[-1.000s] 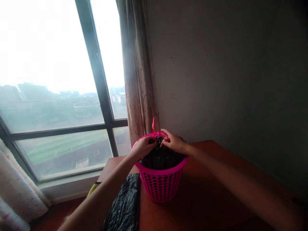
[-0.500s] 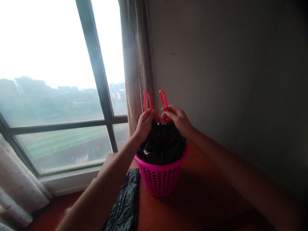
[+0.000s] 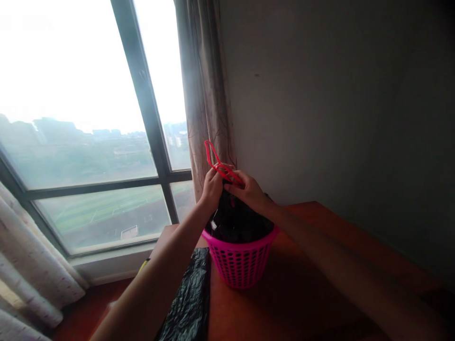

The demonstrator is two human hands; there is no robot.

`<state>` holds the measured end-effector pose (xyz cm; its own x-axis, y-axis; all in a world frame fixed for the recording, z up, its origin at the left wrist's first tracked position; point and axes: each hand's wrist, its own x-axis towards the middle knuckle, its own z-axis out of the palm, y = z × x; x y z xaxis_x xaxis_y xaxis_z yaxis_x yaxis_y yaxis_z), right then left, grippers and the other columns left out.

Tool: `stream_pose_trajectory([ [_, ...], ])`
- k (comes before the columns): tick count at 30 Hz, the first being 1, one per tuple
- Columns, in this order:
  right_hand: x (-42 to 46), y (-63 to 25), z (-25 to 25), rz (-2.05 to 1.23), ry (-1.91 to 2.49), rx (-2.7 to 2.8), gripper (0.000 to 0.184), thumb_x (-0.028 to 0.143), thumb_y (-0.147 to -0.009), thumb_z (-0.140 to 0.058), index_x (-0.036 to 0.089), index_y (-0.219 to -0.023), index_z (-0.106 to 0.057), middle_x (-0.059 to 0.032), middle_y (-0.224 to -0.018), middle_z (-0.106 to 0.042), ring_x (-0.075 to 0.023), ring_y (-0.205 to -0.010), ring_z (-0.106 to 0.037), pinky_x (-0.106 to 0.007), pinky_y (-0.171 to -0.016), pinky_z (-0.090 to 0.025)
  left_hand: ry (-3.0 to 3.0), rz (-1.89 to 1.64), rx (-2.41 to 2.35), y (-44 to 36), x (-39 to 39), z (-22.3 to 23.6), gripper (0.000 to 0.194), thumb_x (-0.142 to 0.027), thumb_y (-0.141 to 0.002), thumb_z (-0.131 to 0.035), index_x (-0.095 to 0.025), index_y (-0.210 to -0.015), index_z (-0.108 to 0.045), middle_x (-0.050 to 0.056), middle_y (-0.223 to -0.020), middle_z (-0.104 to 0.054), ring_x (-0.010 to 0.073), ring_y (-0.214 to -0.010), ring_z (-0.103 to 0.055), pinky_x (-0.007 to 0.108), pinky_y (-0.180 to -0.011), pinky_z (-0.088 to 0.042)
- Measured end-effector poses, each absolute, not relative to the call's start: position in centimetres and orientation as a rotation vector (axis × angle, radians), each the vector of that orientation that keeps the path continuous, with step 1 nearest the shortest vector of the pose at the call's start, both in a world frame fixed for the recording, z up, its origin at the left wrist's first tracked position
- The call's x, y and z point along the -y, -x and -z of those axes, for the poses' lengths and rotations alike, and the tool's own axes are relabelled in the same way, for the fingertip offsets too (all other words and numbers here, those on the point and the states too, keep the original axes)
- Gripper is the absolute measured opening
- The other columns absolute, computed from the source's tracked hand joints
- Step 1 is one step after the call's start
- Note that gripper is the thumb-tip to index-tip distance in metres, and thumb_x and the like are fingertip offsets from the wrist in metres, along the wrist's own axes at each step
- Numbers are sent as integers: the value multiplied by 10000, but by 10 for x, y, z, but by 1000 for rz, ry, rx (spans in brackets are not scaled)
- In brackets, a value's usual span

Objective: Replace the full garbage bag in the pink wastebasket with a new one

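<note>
A pink plastic basket [image 3: 240, 265] with a pattern of holes stands upright on a reddish-brown table. Inside it sits a black garbage bag [image 3: 241, 222], its top gathered upward. Red drawstrings [image 3: 212, 154] rise from the bag's mouth in crossing loops. My left hand [image 3: 214, 183] is closed around the drawstring and the bag's gathered top. From the right, my right hand [image 3: 249, 189] pinches the other red loop close beside the left fingers. Both hands are over the basket, and some fingertips are hidden behind the strings.
A flattened black plastic bag [image 3: 190, 298] lies on the table [image 3: 284, 284] left of the basket. A window [image 3: 88, 180] with curtains [image 3: 204, 85] is at the left. A grey wall [image 3: 337, 118] rises behind the table.
My right hand has moved left and slightly down, bringing its red loop across to the left one. The two loops stood apart before and now cross. The bag's top is pulled together to the left.
</note>
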<state>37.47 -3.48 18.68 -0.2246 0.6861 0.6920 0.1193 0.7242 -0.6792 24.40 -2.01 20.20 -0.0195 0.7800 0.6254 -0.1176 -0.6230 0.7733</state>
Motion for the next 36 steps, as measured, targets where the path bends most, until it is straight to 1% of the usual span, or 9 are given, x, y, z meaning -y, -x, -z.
stream_pose_trajectory([
  [5,29,-366,-170,-418,787,2046,172,379,-867,-608,249,-950,-684,-12,-875,-699,-244,-832,-642,-383,-765,-490,-1603,-1601,-704,-237,28,-212,297,-453,-796,-628,-179,-685,-649,55,-759,-697,197,-744,-648,291,-646,-502],
  [9,26,-364,-151,-362,648,2272,218,250,-808,-642,256,-1021,-690,-39,-1065,-702,-287,-1031,-616,-425,-910,-461,-1648,-1555,-660,-232,32,-221,372,-505,-787,-677,-184,-624,-584,36,-670,-649,181,-689,-643,293,-651,-517],
  [12,33,-377,-159,-426,627,2319,160,325,-833,-647,199,-918,-697,-49,-907,-699,-243,-869,-631,-375,-811,-481,-1499,-1559,-582,-228,32,-220,402,-540,-792,-678,-196,-657,-519,4,-603,-597,155,-572,-610,281,-562,-505],
  [18,47,-412,-211,-712,643,1692,372,535,-901,-548,192,-951,-683,42,-629,-510,-107,-553,-471,-251,-568,-430,-1406,-1659,-643,-228,29,-210,350,-512,-844,-616,-199,-740,-499,-37,-556,-565,99,-430,-520,211,-431,-417],
  [25,51,-408,-236,-923,468,1474,406,527,-803,-686,204,-1040,-617,69,-664,-454,-85,-559,-422,-224,-553,-423,-1751,-1507,-750,-257,30,-208,288,-440,-900,-514,-185,-770,-547,-18,-563,-591,90,-391,-493,199,-399,-362],
  [27,51,-404,-231,-834,553,1582,408,492,-779,-723,208,-1052,-617,67,-664,-489,-90,-562,-440,-223,-543,-404,-1916,-1501,-874,-262,31,-207,278,-383,-916,-463,-184,-747,-557,-13,-581,-599,92,-404,-498,201,-408,-353],
  [31,45,-399,-220,-600,690,1567,270,456,-824,-655,186,-815,-643,25,-658,-565,-125,-620,-518,-243,-586,-429,-2271,-1434,-1093,-266,31,-206,233,-284,-869,-504,-179,-679,-588,5,-610,-614,128,-525,-557,226,-513,-375],
  [34,40,-398,-218,-701,699,1432,260,430,-834,-621,183,-753,-610,29,-622,-540,-117,-581,-508,-242,-570,-431,-2340,-1393,-1130,-268,29,-201,46,-212,-748,-624,-183,-755,-659,13,-665,-648,165,-620,-586,248,-578,-382],
  [36,38,-398,-218,-852,682,1356,247,425,-838,-606,190,-764,-580,62,-551,-453,-94,-492,-433,-228,-508,-396,-2381,-1307,-1119,-269,28,-195,158,-197,-717,-644,-193,-866,-696,23,-738,-685,187,-678,-611,262,-622,-405],
])
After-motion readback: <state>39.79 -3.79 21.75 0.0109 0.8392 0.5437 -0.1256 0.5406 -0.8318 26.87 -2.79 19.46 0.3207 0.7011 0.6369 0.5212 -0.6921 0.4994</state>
